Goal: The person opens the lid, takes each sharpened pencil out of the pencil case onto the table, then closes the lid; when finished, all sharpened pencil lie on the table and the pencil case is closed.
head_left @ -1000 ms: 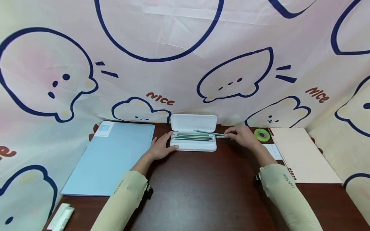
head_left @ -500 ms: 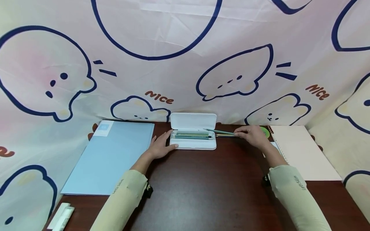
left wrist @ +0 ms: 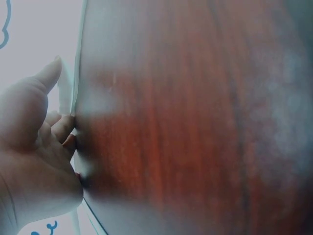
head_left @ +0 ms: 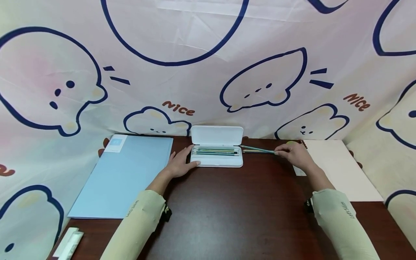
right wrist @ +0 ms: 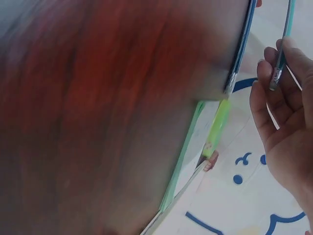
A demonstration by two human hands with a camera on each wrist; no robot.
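Note:
My right hand [head_left: 296, 154] pinches a green pencil [right wrist: 288, 22] near its end, held above the table to the right of the pencil case. The pencil's far tip reaches the case's right back corner. Just below it, more pencils [right wrist: 242, 44] lie on the table. The white pencil case [head_left: 216, 162] stands with its lid [head_left: 217, 135] raised, and several green pencils [head_left: 216, 151] lie inside. My left hand [head_left: 178, 165] rests against the case's left side, its thumb on the front rim and fingers at the back left corner.
A blue folder [head_left: 126, 177] lies on the left, with white slim items [head_left: 69, 243] near the front left edge. On the right are a spiral notebook [head_left: 341, 173], a white pad [head_left: 299, 171] and a green round roll [right wrist: 217, 122], partly hidden. A printed cloth [head_left: 195, 83] stands behind.
My right hand has moved right with the green pencil, drawing it away from over the case. The left hand has stayed on the case.

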